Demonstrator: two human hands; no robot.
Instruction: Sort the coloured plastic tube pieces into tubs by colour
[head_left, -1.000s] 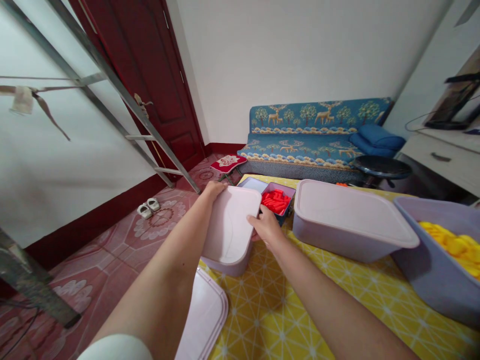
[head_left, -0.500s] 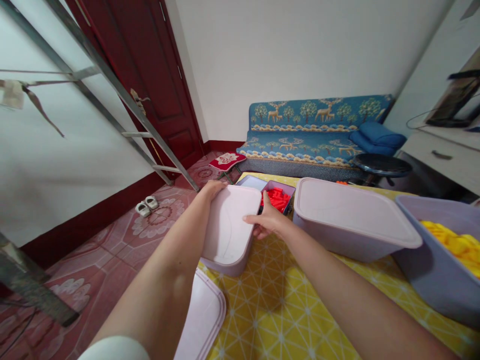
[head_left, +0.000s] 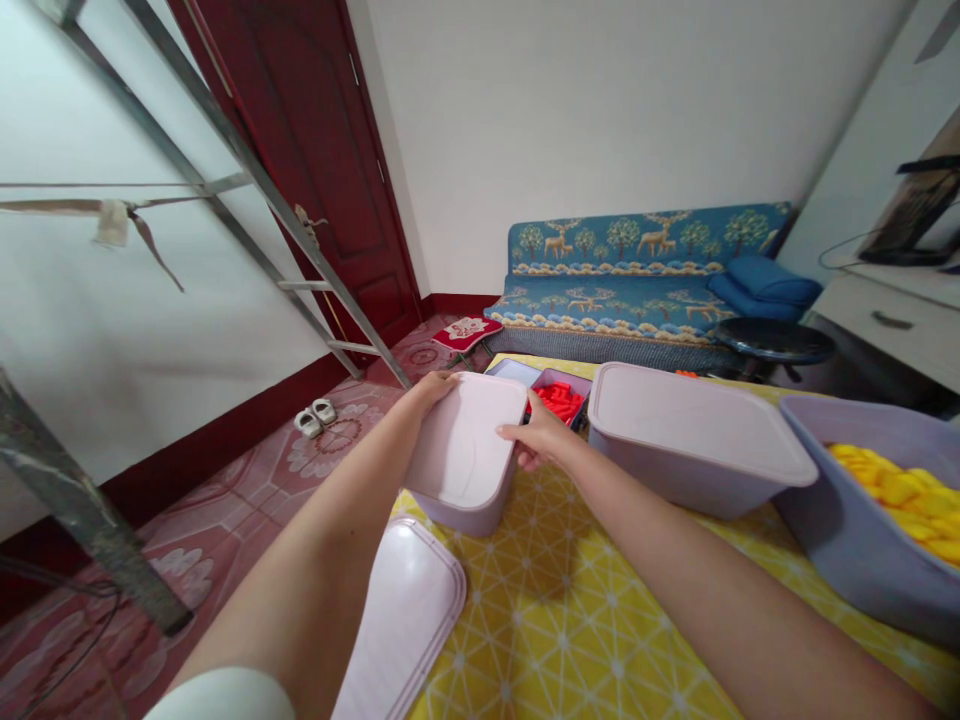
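Note:
A pale lilac plastic storage box (head_left: 463, 515) with its lid (head_left: 469, 440) on stands at the table's left side. My left hand (head_left: 435, 390) is closed over the lid's far left edge, its fingers partly hidden. Across from it, my right hand (head_left: 538, 436) grips the right edge, thumb on top of the lid and the other fingers bent down along the side. A loose lid (head_left: 412, 610) lies flat on the table, nearer me and partly behind my left forearm. Just beyond my right hand sits an uncovered box with red plastic pieces (head_left: 556, 402).
A larger lidded box (head_left: 675, 475) stands to the right, then an uncovered bin (head_left: 832, 530) with yellow pieces (head_left: 900, 490). A yellow patterned cloth (head_left: 570, 610) covers the table. A metal ladder (head_left: 277, 220) leans at left; a blue sofa (head_left: 600, 300) and a black stool (head_left: 776, 342) are behind.
The view has shifted slightly, so the room appears lower and further right. Both hands keep their hold on the lidded box, with the right thumb slightly further right.

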